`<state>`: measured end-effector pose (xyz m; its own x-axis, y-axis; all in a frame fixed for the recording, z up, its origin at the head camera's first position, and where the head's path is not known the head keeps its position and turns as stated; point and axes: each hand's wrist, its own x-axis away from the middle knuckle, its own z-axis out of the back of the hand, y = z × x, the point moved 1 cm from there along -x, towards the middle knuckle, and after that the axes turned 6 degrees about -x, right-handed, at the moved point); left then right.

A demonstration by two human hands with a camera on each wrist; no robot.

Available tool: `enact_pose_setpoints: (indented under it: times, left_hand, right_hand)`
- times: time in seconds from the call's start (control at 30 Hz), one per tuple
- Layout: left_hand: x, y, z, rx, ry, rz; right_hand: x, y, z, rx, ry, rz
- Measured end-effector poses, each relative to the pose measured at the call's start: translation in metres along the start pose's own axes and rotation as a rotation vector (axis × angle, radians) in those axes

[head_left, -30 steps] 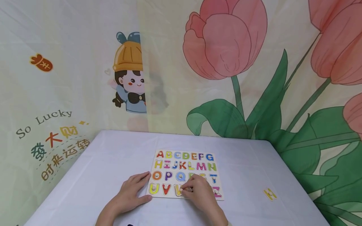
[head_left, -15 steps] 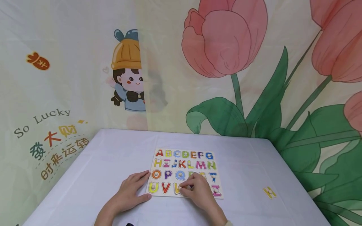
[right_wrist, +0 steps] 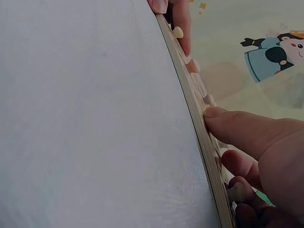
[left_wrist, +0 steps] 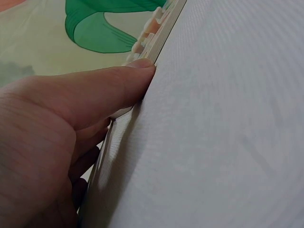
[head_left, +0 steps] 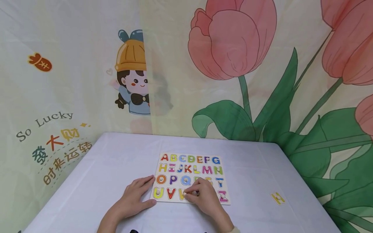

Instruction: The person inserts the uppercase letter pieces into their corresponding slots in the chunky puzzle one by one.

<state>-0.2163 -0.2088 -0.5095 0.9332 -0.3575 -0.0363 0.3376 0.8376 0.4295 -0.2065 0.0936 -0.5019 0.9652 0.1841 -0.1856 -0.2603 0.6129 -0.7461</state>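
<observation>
A wooden alphabet peg puzzle board [head_left: 189, 203] lies on the table, with coloured knobbed letters in rows. My right hand [head_left: 205, 197] is over its bottom row, pinching the small knob of a yellow letter W piece [head_left: 181, 194] that the fingers partly cover. In the right wrist view, the right thumb [right_wrist: 237, 124] is at a peg close to the board's edge. My left hand [head_left: 135, 197] rests at the board's left side, fingers and thumb touching its edge; the left wrist view shows the left thumb [left_wrist: 109, 85] against the board's corner.
A loose yellow letter H piece [head_left: 278, 198] lies on the white tablecloth [head_left: 250, 181], right of the board. Behind the table hangs a cloth printed with tulips [head_left: 233, 45]. Small dark objects [head_left: 134, 231] show at the table's near edge.
Over the last second the W piece has settled slightly lower and straighter in the bottom row under my right fingers. My left hand stays in place; the camera view shifts a little.
</observation>
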Motion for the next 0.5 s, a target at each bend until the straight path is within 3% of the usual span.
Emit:
enact_pose_setpoints:
  times: [0.5]
  left_hand:
    - [-0.0006, -0.0009, -0.0012, -0.004, -0.005, 0.003]
  right_hand:
    - [0.0011, -0.0032, -0.0027, 0.04, 0.042, -0.015]
